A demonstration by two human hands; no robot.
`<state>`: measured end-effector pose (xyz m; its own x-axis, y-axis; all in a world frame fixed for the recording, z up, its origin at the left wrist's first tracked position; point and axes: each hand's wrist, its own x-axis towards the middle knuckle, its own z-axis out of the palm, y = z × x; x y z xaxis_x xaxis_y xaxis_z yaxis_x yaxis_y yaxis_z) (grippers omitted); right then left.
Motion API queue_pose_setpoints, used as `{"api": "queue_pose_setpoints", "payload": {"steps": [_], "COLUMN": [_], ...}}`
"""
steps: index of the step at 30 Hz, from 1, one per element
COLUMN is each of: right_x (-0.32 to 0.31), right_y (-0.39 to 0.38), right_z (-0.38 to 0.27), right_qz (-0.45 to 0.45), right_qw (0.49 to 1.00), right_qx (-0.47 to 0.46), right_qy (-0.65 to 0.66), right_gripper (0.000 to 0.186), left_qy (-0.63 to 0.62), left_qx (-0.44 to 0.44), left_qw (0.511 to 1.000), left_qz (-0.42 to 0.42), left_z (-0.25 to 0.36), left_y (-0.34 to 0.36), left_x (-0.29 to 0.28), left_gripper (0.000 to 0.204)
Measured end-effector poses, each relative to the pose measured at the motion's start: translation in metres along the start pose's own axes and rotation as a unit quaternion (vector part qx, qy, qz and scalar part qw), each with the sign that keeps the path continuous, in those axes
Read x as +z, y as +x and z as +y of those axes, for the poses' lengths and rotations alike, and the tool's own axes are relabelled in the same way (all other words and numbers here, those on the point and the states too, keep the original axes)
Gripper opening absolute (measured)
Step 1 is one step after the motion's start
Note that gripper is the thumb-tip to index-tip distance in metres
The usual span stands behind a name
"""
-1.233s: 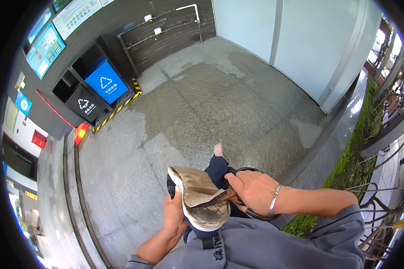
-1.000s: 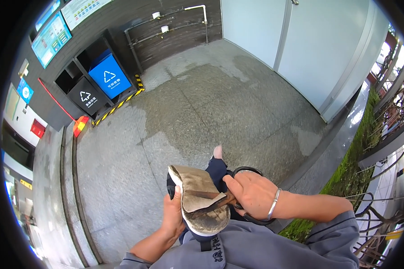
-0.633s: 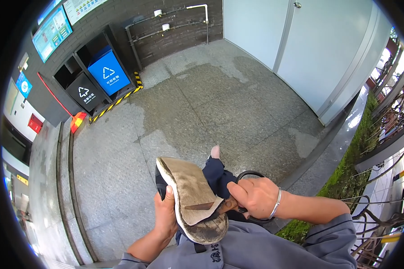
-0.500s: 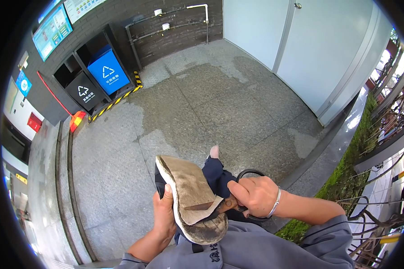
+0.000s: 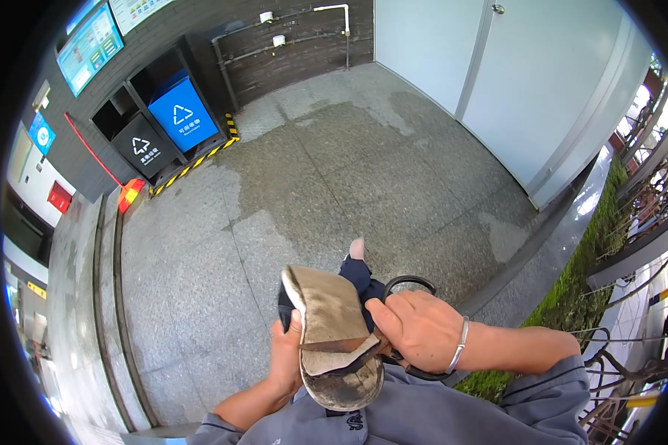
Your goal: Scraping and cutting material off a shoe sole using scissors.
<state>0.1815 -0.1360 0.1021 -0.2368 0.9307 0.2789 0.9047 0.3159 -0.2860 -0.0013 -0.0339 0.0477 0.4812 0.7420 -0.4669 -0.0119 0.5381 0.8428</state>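
Your left hand point(image 5: 283, 357) clamps the shoe point(image 5: 330, 297) by its left edge, seemingly to steady it; your right hand point(image 5: 424, 330), at its right, grips the scissors point(image 5: 382, 344).

Floor point(image 5: 182, 259): grey stone slabs, with a darker, damp-looking patch point(image 5: 297, 159) across the middle. Rear wall point(image 5: 304, 67): dark, fitted with pipes point(image 5: 346, 22). Left: a black bin point(image 5: 150, 139) and a blue bin point(image 5: 200, 132) side by side — yellow-and-black tape point(image 5: 193, 166) marking their front. Right: pale door point(image 5: 549, 81) with a metal knob point(image 5: 498, 9); mossy strip point(image 5: 564, 297) beyond — bright daylight at the edge.
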Motion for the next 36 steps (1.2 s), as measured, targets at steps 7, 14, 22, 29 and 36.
{"api": "queue_pose_setpoints", "payload": {"steps": [7, 14, 22, 29, 36], "right_x": [0.002, 0.005, 0.009, 0.007, -0.015], "right_y": [-0.008, -0.005, -0.003, -0.001, -0.005], "right_z": [0.005, 0.012, 0.012, 0.008, 0.015], "right_qz": [0.004, 0.071, 0.064, 0.018, 0.046], "right_qw": [1.000, 0.997, 0.998, 0.999, 0.989], "right_qx": [0.006, -0.017, -0.005, 0.042, 0.067], "right_qy": [-0.014, -0.016, -0.024, -0.009, 0.120], "right_gripper": [0.054, 0.050, 0.051, 0.060, 0.053], "left_qy": [0.007, -0.106, -0.323, -0.314, -0.368], "left_qx": [0.128, 0.012, -0.161, -0.176, -0.051], "left_qw": [0.992, 0.994, 0.886, 0.895, 0.900], "left_qz": [0.013, -0.033, -0.293, -0.265, -0.228], "left_z": [0.015, -0.005, -0.011, -0.012, -0.027], "left_y": [-0.003, 0.003, 0.014, 0.017, 0.035], "left_x": [0.006, -0.006, 0.002, 0.006, -0.014], "left_gripper": [0.045, 0.053, 0.094, 0.078, 0.077]}}
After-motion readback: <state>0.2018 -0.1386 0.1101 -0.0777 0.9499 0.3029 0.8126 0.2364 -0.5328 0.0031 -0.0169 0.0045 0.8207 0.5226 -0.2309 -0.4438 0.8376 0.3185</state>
